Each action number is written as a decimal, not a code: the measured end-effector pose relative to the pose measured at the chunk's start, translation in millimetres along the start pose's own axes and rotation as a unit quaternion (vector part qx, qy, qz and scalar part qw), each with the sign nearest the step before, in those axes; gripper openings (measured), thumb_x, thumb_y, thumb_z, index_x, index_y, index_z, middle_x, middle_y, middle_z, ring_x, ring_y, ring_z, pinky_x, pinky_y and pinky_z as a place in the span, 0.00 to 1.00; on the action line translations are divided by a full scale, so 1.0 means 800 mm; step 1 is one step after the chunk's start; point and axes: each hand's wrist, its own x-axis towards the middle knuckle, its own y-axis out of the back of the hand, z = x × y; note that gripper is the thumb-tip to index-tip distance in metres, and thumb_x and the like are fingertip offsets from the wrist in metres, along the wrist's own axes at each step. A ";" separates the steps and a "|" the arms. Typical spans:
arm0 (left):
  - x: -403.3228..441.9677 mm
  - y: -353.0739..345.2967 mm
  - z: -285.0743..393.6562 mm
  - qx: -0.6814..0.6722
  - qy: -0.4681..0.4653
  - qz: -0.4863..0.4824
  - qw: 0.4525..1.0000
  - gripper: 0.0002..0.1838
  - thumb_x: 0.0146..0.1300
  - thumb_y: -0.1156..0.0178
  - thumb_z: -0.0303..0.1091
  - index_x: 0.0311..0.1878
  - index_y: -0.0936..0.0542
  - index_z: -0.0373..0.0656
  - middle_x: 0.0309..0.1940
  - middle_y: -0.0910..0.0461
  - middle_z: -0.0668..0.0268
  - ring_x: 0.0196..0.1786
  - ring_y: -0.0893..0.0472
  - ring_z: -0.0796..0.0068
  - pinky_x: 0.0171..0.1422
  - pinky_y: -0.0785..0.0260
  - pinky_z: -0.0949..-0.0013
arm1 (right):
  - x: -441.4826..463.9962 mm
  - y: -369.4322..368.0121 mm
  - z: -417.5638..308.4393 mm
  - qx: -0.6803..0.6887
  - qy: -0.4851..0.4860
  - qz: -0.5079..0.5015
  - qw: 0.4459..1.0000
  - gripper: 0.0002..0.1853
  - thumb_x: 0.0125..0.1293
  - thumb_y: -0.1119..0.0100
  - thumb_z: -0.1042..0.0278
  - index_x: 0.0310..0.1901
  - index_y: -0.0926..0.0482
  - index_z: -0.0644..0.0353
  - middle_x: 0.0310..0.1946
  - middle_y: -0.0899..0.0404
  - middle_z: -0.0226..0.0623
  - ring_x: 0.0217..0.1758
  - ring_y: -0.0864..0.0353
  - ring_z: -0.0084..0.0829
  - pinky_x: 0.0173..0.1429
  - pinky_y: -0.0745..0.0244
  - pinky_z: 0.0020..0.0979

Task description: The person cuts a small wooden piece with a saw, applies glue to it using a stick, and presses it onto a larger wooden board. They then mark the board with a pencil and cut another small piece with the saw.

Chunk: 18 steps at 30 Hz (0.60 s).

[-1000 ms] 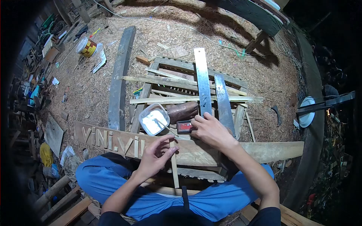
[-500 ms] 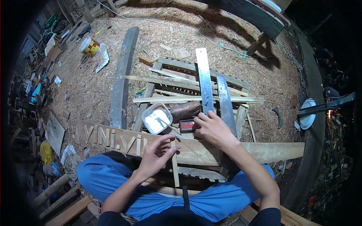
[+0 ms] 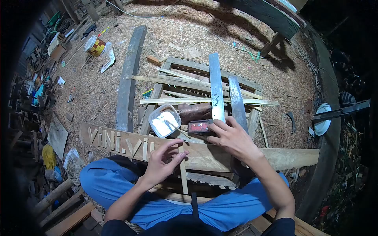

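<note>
My left hand (image 3: 165, 159) is over the long wooden board (image 3: 208, 157), fingers loosely curved with thumb and index apart. A thin wooden strip (image 3: 183, 173) lies across the board beside its fingertips. My right hand (image 3: 234, 139) has its fingers bent over the right end of a small dark box (image 3: 199, 126) with a red top. Just beyond this hand, a flat metal blade (image 3: 217, 84) points away from me. Raised strip letters (image 3: 118, 141) line the board's left part. A white tub (image 3: 159, 129) with white contents and a thin stick (image 3: 173, 126) stands left of the box.
Under these things is a slatted wooden frame (image 3: 212, 65) with loose strips (image 3: 189, 101) across it. A saw blade (image 3: 237, 102) and a dark log piece (image 3: 195, 111) lie there too. A thick beam (image 3: 132, 74) lies left; a bucket (image 3: 94, 46) stands farther off.
My right hand and the small dark box have shifted slightly, and more of the box's top shows. The metal blade beyond has shifted a little. My left hand stays nearly in place.
</note>
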 end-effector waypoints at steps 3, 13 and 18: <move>-0.003 -0.002 0.005 -0.007 0.001 0.002 1.000 0.24 0.76 0.35 0.25 0.72 0.27 0.34 0.48 0.10 0.59 0.53 0.11 0.74 0.58 0.19 0.70 | -0.014 0.011 -0.004 0.032 -0.011 -0.012 0.999 0.11 0.67 0.40 0.65 0.50 0.16 0.49 0.56 0.22 0.31 0.71 0.27 0.28 0.74 0.33 0.42; -0.015 -0.007 0.003 -0.027 0.010 0.007 1.000 0.25 0.78 0.36 0.26 0.74 0.29 0.37 0.42 0.10 0.63 0.40 0.19 0.87 0.44 0.25 0.78 | -0.043 0.032 -0.040 0.269 -0.026 0.215 0.939 0.18 0.63 0.34 0.74 0.56 0.18 0.56 0.46 0.16 0.36 0.50 0.15 0.39 0.61 0.22 0.43; -0.032 0.007 0.009 -0.068 0.033 0.018 0.997 0.19 0.79 0.38 0.26 0.67 0.30 0.36 0.46 0.10 0.57 0.41 0.13 0.80 0.45 0.19 0.76 | -0.027 0.020 -0.093 0.281 0.012 0.241 0.929 0.24 0.59 0.32 0.75 0.60 0.18 0.54 0.46 0.19 0.41 0.47 0.17 0.44 0.53 0.20 0.43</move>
